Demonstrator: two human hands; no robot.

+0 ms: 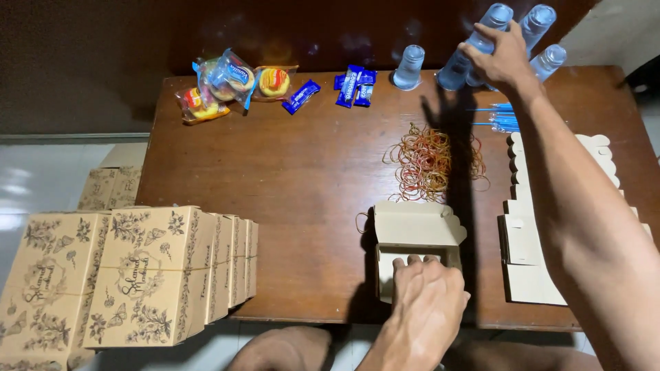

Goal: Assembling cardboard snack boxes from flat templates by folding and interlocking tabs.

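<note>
Four cups point(481, 48), one open box point(416, 233), two hands.

- A dark brown wooden table point(289, 178) bears everything listed here.
- A loose heap of thin red and tan rubber bands point(430, 161) lies near its middle.
- Clear plastic packets of round pastries point(227, 86) sit at the far left edge.
- Small blue foil snack sachets point(354, 86) lie beside them.
- Thin blue drinking straws point(498, 117) lie at the far right.
- Closed tan cardboard boxes with dark floral print point(144, 275) stand stacked at the near left.
- Flat unfolded tan cardboard box blanks point(533, 254) lie piled at the right.
</note>
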